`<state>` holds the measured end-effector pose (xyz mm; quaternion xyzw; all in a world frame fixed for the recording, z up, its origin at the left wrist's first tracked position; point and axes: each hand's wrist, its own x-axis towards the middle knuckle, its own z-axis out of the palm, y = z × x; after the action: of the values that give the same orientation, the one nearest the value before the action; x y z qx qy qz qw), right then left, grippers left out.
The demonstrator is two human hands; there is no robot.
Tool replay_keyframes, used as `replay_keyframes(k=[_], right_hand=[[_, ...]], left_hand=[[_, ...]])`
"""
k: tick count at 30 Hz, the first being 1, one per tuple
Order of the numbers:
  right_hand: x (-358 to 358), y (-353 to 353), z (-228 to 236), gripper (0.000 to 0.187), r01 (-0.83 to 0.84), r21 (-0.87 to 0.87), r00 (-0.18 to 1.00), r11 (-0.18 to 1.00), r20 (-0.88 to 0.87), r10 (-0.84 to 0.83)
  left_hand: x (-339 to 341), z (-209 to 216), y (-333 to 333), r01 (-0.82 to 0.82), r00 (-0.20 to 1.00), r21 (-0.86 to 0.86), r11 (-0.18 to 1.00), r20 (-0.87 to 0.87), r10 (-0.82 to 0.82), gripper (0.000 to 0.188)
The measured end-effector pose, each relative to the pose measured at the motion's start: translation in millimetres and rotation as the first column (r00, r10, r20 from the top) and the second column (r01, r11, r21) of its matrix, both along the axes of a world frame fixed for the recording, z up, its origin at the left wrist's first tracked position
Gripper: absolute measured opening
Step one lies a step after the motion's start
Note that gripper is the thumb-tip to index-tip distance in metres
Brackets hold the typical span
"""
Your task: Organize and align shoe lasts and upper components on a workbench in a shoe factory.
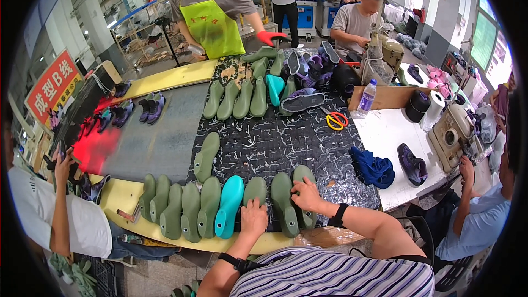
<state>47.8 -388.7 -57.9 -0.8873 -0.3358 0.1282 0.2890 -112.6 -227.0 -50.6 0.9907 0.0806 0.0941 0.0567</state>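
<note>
My left hand (254,218) rests on the heel end of a green shoe last (255,188), its fingers bent around it. At its right, my right hand (308,196) has curled fingers on another green shoe last (303,172), partly covered by the hand. Between the two hands stands a green last (282,201) that neither hand visibly holds. Left of my left hand lies a turquoise last (230,202), followed by a row of several green lasts (191,209) along the near edge. One more green last (208,154) lies behind that row.
Across the table, green lasts (242,100) line up beside dark shoes (303,102). Scissors (336,121), a bottle (366,98) and blue cloth (372,168) lie rightward. A conveyor belt (157,148) carries shoes at left. A co-worker in a yellow apron (212,27) stands opposite; others sit at both sides.
</note>
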Motion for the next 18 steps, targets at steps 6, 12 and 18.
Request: replay_keyframes(k=[6,12,18], right_hand=[[0.6,0.6,-4.2,0.026,0.0,0.006,1.0,1.0,0.006,0.0],[1.0,0.3,-4.3,0.026,-0.001,0.006,1.0,1.0,0.014,0.001],[0.8,0.6,-3.6,0.026,0.004,0.005,1.0,1.0,0.01,-0.004]], left_hand=[[-0.2,2.6,-0.2,-0.001,1.0,-0.005,1.0,-0.007,0.001,0.019],[0.5,1.1,0.0,0.001,1.0,0.001,1.0,-0.007,-0.001,0.02],[-0.4,0.2,-0.1,-0.003,1.0,0.021,1.0,-0.008,0.003,0.02]])
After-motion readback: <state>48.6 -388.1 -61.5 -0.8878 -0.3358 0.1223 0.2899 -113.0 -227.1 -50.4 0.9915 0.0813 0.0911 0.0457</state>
